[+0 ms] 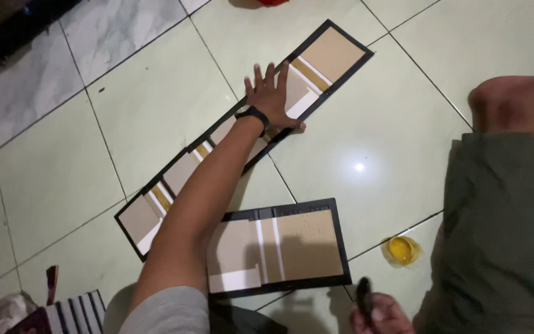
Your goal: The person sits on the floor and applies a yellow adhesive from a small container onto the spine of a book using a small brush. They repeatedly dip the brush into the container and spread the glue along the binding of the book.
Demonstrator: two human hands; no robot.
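Floor tiles point(63, 167), pale green, carry everything. Largest on them is a long cardboard strip point(335, 52) with black edging, its long axis running from about 8 o'clock to 2 o'clock. Left hand point(272, 96) lies flat on it past the middle, fingers spread wide and holding nothing, so more strip runs toward 2 o'clock. A smaller black-edged panel point(304, 244) sits near 6 o'clock, well apart. Right hand point(378, 312), at 5 o'clock, grips a dark tool point(364, 299). A small yellow-filled cup point(402, 250) stands just beside it. Bare tile lies open either side.
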